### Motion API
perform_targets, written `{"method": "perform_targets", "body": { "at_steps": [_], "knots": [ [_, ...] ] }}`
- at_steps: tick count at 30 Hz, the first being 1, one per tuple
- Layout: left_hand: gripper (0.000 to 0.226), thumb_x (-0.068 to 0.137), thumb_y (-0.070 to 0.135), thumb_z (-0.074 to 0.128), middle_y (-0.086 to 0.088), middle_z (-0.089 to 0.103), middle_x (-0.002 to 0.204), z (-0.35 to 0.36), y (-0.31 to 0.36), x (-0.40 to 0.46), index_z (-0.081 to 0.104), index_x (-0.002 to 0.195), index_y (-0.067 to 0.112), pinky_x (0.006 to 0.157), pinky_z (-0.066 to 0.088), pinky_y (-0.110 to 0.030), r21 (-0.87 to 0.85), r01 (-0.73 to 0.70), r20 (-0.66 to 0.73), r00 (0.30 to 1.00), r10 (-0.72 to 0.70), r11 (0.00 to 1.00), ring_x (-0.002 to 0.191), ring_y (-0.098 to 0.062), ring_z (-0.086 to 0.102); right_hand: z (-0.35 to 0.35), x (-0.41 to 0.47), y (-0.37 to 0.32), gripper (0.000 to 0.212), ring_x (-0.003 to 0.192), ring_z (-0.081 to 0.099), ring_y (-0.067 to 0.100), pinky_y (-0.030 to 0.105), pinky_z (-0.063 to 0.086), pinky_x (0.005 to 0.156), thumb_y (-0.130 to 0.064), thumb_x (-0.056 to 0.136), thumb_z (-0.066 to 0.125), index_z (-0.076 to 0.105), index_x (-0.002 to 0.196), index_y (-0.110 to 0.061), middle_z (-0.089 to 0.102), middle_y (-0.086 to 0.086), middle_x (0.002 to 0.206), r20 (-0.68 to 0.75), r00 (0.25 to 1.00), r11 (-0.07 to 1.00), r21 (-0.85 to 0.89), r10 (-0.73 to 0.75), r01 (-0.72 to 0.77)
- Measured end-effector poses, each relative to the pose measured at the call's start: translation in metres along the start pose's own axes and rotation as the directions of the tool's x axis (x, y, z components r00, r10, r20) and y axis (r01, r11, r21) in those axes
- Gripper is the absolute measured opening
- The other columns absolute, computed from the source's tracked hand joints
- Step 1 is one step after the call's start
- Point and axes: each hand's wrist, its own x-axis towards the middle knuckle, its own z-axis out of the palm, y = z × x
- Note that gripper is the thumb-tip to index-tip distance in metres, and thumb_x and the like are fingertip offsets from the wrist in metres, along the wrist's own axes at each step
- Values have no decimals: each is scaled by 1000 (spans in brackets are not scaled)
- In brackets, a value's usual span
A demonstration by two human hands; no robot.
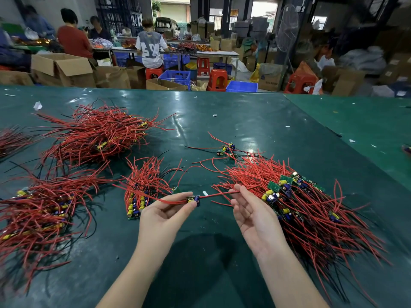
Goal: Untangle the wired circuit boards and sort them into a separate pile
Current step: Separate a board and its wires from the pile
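My left hand (164,215) pinches one small circuit board (193,200) with a yellow and a blue capacitor, held just above the green table (255,123). Its red wire (219,194) runs right to my right hand (251,215), whose fingertips hold the wire's far end, palm up. A big tangled heap of boards and red wires (307,203) lies right of that hand. A small sorted bundle (142,192) lies left of my left hand.
More wired-board piles sit at the left (42,210) and far left (95,134). A few loose boards (226,150) lie beyond my hands. Paper scraps dot the table. People work at tables behind, among cardboard boxes, blue crates and red stools.
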Motion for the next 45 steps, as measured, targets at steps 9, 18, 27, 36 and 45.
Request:
{"method": "perform_targets", "body": {
  "at_steps": [9,18,27,36,45],
  "knots": [
    [35,56,24,82,-17,74,94,-5,-8,7,78,88,11,79,57,-26,-240,131,-2,991,-136,962,89,-27,73,2,-2,-2,11,52,60,3,11,50,49,-8,78,73,80,75,-16,71,-3,72,-27,1000,997,79,14,-12],
    [20,69,6,69,-20,73,91,-7,-4,11,74,87,-1,69,58,-26,-439,369,92,925,-368,819,84,-24,73,9,-7,-6,15,41,47,1,8,39,38,-11,65,72,79,78,-12,69,1,75,212,973,937,312,90,-155],
    [18,66,9,73,-19,73,91,-9,0,11,78,82,4,73,58,-26,-376,282,66,958,-278,883,84,-24,73,-2,-3,-6,14,55,61,2,11,50,52,-10,86,68,80,80,-15,74,-5,89,8,990,986,-92,-140,140],
    [18,67,10,73,-17,73,91,-11,2,12,78,83,5,73,58,-26,-384,323,101,946,-309,865,85,-23,73,2,0,-9,10,50,58,2,11,47,45,-20,81,70,80,81,-17,75,2,87,7,1000,993,110,-30,29],
    [17,66,7,73,-19,73,88,-11,4,13,78,81,2,68,59,-26,-356,456,189,890,-416,816,80,-23,73,4,-3,-18,16,42,46,1,8,40,39,-21,75,65,79,76,-13,71,0,78,152,988,938,336,32,-82]
  ]
}}
